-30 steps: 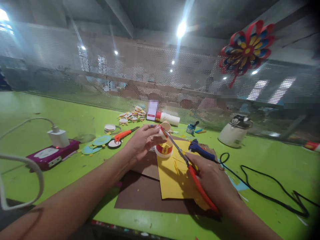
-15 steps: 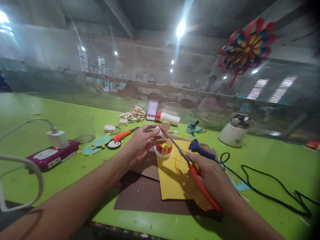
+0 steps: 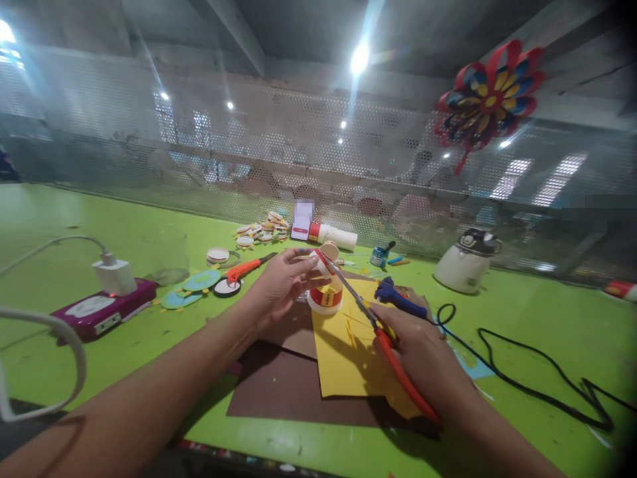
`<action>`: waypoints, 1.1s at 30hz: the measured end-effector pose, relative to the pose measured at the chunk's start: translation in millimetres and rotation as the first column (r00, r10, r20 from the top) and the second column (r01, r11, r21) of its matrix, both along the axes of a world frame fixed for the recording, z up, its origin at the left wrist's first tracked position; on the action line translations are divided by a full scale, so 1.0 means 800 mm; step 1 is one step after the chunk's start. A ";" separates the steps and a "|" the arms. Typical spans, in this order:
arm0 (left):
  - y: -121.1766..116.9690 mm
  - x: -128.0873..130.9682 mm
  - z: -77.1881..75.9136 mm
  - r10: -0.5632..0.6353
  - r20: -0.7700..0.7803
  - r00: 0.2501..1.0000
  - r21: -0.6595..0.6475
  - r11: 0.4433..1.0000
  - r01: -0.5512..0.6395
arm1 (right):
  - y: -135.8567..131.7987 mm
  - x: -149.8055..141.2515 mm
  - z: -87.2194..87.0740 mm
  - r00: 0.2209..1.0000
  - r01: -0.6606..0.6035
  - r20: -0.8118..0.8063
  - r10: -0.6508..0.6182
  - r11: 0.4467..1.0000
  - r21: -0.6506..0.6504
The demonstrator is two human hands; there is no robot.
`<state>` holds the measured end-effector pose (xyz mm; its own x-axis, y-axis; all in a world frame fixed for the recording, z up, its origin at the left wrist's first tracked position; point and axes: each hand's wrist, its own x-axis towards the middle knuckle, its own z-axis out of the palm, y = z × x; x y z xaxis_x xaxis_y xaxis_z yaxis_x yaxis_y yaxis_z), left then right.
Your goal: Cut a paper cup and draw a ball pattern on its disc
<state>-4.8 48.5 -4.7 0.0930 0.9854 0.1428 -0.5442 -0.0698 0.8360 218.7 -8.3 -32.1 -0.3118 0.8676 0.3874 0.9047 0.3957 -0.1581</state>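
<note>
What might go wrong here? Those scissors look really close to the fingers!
The scissors point toward the left hand, so a slip might nick it. A crooked snip might spoil the red-and-white piece in that hand. The right hand is close to the blue glue gun and might bump it.

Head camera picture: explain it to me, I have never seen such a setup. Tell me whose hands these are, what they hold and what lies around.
There is no machine here. The camera sits on a person's head, looking forward and down, so you see that person's bare hands. The left hand holds a small red-and-white piece; the right hand grips scissors, their blades at that piece. Below, a yellow sheet overlaps a brown sheet on the green table. A blue-handled tool lies right, a purple power strip left.
</note>
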 end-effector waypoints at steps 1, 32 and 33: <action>0.000 0.000 0.000 0.000 -0.003 1.000 -0.001 1.000 0.000 | 0.002 0.002 -0.002 1.000 0.000 0.016 0.000 1.000 0.017; 0.002 0.003 -0.010 -0.061 0.000 0.998 0.168 0.984 0.060 | 0.008 0.016 -0.011 0.999 -0.046 0.002 0.046 0.996 0.081; 0.002 0.003 -0.010 -0.058 0.001 0.998 0.172 0.983 0.057 | 0.009 0.017 -0.012 0.999 -0.051 0.002 0.051 0.995 0.085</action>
